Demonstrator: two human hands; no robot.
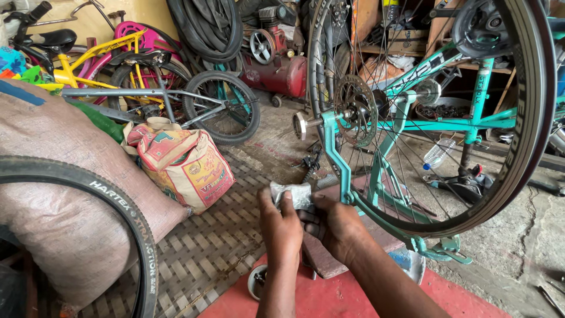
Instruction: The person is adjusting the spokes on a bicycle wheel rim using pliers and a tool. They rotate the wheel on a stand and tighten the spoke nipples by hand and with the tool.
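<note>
Both hands meet in the lower middle of the view, low over the red floor [471,294] and just in front of a turquoise bicycle [412,112] that stands upside down. The left hand [281,227] and the right hand [332,224] hold between them a small silvery packet [292,194], crumpled, like foil or thin plastic. The fingers of both hands are closed on it: the left thumb and fingers pinch its left edge, the right fingers take its lower right corner.

The packet looks very light and soft, with no stiffness of its own. I judge that it bends and tears easily and can be a little slippery, so it is best taken at the edges with the fingertips.

Just behind the hands are the bicycle's rear wheel [529,118] and its brake disc [356,110]. To the left lie a printed sack [188,165] and a loose black tyre [126,218]. Small children's bicycles [147,88] stand further back.
</note>
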